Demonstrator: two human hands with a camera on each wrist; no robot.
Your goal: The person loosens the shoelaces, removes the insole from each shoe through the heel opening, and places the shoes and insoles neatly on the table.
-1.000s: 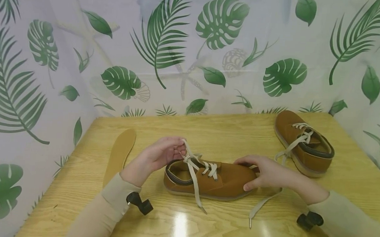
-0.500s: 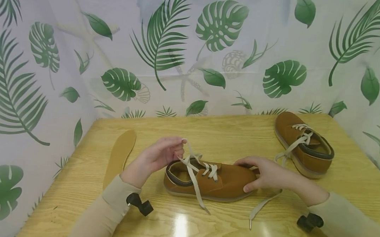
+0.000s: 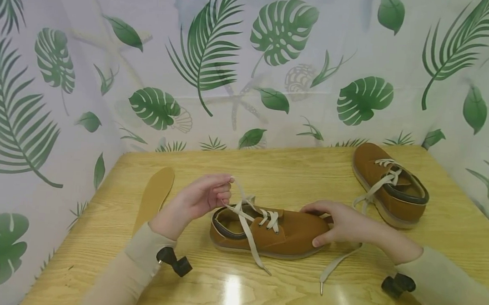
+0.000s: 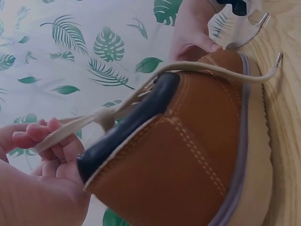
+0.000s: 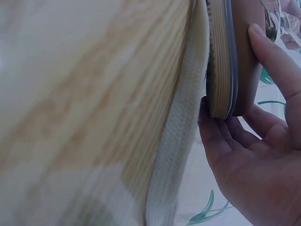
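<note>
A brown shoe [image 3: 302,230] with cream laces lies on the table, its toe to the right. Between thumb and fingertips my left hand [image 3: 195,198] pinches one end of its shoelace [image 4: 70,131], drawn up taut from a loose knot [image 4: 104,117] above the shoe's opening. The other lace end hangs over the near side to the tabletop. At the toe, my right hand [image 3: 344,223] grips the shoe, thumb on the near side and fingers on the far side. In the right wrist view its fingers [image 5: 218,141] curl round the toe and sole edge.
A second brown shoe [image 3: 372,169] stands at the back right of the wooden table [image 3: 287,295]. Its long lace trails forward, passing behind my right hand. A tan insole [image 3: 154,189] lies at the left, partly behind my left arm. Leaf-printed cloth [image 3: 240,70] borders the table.
My left hand has drawn slightly left with the lace end, stretching it and shrinking the loop at the knot. My right hand and the shoe have stayed in place.
</note>
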